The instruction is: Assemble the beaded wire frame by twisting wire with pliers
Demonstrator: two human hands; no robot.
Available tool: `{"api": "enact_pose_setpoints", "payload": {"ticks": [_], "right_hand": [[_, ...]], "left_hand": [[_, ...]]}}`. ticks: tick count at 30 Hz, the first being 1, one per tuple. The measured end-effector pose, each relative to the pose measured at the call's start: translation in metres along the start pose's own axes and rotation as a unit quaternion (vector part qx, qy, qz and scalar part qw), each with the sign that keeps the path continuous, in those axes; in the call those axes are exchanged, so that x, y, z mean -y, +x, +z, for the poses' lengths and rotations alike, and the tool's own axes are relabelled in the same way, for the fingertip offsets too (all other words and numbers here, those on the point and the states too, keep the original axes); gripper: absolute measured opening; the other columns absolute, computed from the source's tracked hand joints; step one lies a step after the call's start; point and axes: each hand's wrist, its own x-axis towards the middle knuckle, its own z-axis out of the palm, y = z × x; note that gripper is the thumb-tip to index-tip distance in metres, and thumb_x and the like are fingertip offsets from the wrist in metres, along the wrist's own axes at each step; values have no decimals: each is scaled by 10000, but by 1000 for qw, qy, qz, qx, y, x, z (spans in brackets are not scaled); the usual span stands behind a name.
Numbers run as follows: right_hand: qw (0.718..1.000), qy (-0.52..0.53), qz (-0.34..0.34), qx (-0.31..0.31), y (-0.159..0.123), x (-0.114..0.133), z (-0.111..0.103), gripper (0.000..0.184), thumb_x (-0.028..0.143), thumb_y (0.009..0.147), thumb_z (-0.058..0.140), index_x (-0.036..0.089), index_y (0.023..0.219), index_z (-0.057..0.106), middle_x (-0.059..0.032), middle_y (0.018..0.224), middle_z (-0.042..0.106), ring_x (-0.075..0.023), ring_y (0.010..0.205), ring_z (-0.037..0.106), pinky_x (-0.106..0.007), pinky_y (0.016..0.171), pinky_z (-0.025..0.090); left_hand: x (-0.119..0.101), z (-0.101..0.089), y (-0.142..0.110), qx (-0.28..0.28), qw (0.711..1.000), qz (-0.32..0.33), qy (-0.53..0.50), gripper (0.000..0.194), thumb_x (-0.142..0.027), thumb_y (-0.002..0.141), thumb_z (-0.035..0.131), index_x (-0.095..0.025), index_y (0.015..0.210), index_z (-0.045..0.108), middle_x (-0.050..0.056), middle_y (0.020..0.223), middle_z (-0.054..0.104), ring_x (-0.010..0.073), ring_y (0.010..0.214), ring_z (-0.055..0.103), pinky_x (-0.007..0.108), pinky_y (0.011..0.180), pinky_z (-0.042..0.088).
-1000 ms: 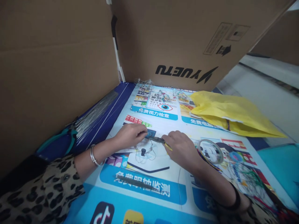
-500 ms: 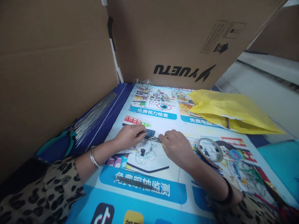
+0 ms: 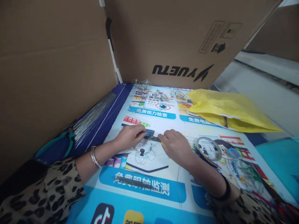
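Note:
My right hand (image 3: 175, 147) is wrapped round a small pair of pliers (image 3: 153, 138) with a bit of yellow showing at the handle. The jaws point left, toward my left hand (image 3: 132, 135). Closed in a pinch, the left hand's fingers meet at the jaw tips on a thin wire piece (image 3: 149, 151). This piece hangs in a loop just below the pliers, with clear loops and small beads along it. A dark round bit shows at its lower left. What lies right between the left fingertips is hidden.
Cardboard walls (image 3: 161, 37) stand at the back and left. Beside the left wall lie straight wires (image 3: 93, 119) and teal-handled pliers (image 3: 67, 143). A yellow bag (image 3: 233, 109), a tape roll (image 3: 209, 148) and tangled coloured threads (image 3: 247, 174) are on the right. Wire pieces (image 3: 142, 83) lie at the back.
The pliers have turned slightly in my right hand, and their jaws look darker now. Both hands keep nearly the same place; the whole view has shifted a little.

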Motion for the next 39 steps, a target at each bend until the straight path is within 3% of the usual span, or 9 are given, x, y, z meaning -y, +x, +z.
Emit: {"api": "enact_pose_setpoints", "payload": {"ticks": [7, 21, 31, 39], "right_hand": [[1000, 5, 4, 21, 2, -1, -3, 170, 158, 855, 438, 201, 914, 591, -56, 821, 563, -188, 784, 460, -304, 641, 257], [996, -8, 16, 87, 8, 1, -14, 151, 153, 816, 436, 208, 908, 542, -55, 839, 579, -178, 732, 501, -274, 532, 241], [997, 11, 10, 77, 6, -8, -13, 129, 170, 806, 460, 203, 885, 557, -46, 846, 567, -180, 794, 486, -283, 612, 286], [999, -1, -4, 47, 3, -8, -9, 132, 148, 789, 475, 194, 863, 574, -55, 818, 562, -179, 773, 462, -285, 604, 255]], "left_hand": [[2, 1, -1, 10, 999, 40, 9, 110, -196, 868, 469, -169, 815, 562, -9, 694, 610, 111, 612, 556, 207, 579, 376], [2, 1, -1, 28, 998, 52, 22, 119, -182, 880, 436, -175, 859, 553, 3, 739, 620, 126, 659, 565, 223, 609, 388], [5, 2, -2, 10, 999, 35, -3, 109, -192, 884, 452, -170, 860, 557, 3, 742, 620, 122, 665, 570, 211, 623, 400], [9, 4, -2, 3, 999, 41, -29, 118, -176, 882, 449, -179, 861, 565, -3, 752, 626, 111, 681, 581, 200, 632, 418]]}}
